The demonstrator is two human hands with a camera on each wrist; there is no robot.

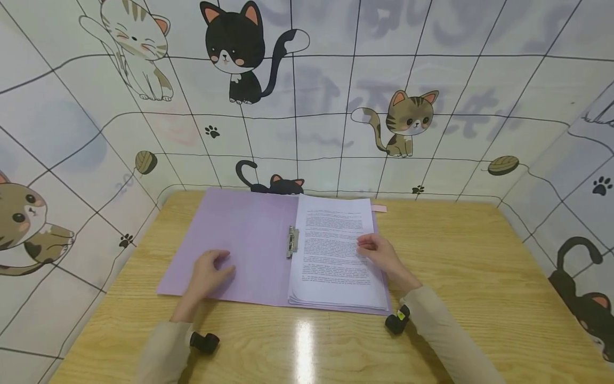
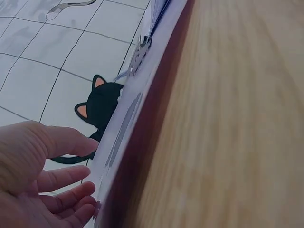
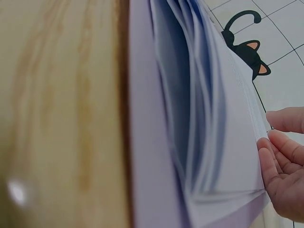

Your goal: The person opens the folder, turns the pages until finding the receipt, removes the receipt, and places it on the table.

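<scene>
The left hand [image 1: 208, 273] hung relaxed by the lilac rectangular folder [image 1: 249, 229]; the right hand [image 1: 382, 255] met white printed sheets [image 1: 331, 256], any pinch unclear.

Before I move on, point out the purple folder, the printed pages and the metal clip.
Purple folder [image 1: 251, 234]: head view, bare inside of its left cover.
Printed pages [image 1: 331, 248]: head view, text on the top sheet.
Metal clip [image 1: 291, 241]: head view, middle of its body.

Head view forward-down, wrist views low and close, folder [image 1: 249, 240] shared
</scene>
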